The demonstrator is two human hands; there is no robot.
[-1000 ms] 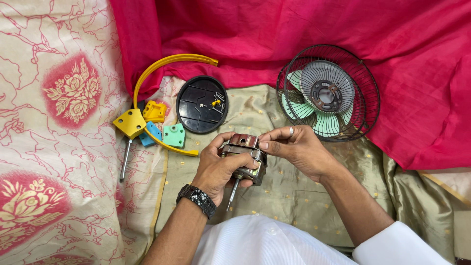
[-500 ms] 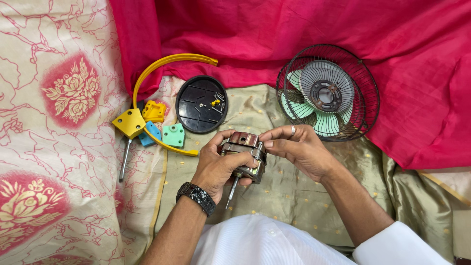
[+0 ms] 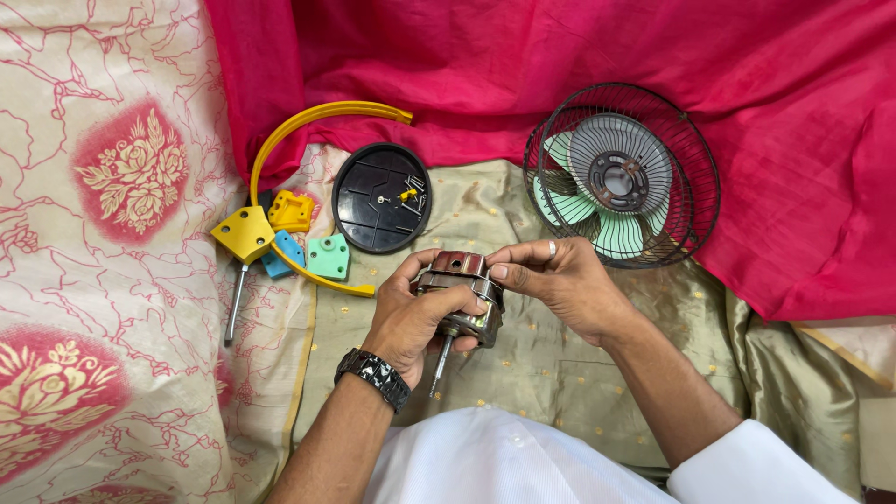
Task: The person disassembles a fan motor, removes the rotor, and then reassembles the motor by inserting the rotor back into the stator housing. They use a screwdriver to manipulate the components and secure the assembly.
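Note:
My left hand (image 3: 415, 313), with a dark watch on its wrist, is wrapped around a small metal fan motor (image 3: 467, 297) whose shaft points down toward me. My right hand (image 3: 560, 280) pinches the motor's top right corner with thumb and fingertips. Both hands hover over the olive-gold cloth (image 3: 541, 373) in front of my lap.
A black wire fan cage with pale green blades (image 3: 621, 177) lies at the upper right. A round black cover (image 3: 381, 198) holds small screws. A curved yellow bracket (image 3: 308, 121), yellow, blue and green plastic pieces (image 3: 299, 245) and a screwdriver (image 3: 233, 303) lie left. Red cloth (image 3: 560, 56) covers the back.
My right fingers have shifted slightly on the motor's top corner. The motor sits a little more level in my left hand. Nothing else has moved.

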